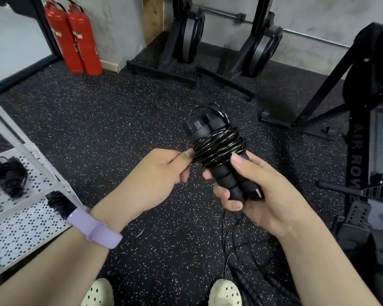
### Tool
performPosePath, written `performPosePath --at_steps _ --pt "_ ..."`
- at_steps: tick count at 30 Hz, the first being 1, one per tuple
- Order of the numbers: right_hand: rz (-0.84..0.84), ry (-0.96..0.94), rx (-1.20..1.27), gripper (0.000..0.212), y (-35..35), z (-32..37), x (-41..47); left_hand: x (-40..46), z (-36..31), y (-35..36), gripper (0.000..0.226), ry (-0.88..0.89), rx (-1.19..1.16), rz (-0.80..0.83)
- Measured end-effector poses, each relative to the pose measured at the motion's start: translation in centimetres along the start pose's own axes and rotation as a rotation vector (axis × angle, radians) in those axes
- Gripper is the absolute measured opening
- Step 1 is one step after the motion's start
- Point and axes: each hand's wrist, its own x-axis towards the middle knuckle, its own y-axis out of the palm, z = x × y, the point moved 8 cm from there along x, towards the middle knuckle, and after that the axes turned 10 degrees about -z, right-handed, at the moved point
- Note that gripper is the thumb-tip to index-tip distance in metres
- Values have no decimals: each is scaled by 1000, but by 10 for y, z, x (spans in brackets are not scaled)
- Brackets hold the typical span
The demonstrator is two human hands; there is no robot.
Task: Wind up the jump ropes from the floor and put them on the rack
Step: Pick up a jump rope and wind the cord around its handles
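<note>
My right hand grips the two black foam jump-rope handles, long axis tilting up-left; my left hand pinches the cord's last turn. The white perforated rack lies left, nearer that hand.

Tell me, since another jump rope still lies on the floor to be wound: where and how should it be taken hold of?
Grip the loose jump rope by its ribbed black handles beside the right shoe, coming from above. They lie side by side, thick enough for fingers to curl round; the thin cord sprawls in loops and would slip. Both hands are busy now: right hand holds the wound rope, left hand pinches its cord.
</note>
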Motion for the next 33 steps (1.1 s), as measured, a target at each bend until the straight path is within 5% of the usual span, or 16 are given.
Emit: performPosePath --at_steps 11,21,30,33 --pt "-242 -8 -101 36 -14 -13 12 -8 18 19 47 -97 205 123" --pt "-353 -121 -660 45 -21 -14 15 -13 21 21 43 -96 367 153" --pt "-370 -205 -1023 67 -16 -8 10 -19 23 38 21 -411 -306 334" --pt "-318 -97 -856 45 -18 -16 11 -24 21 41 60 -442 -328 373"
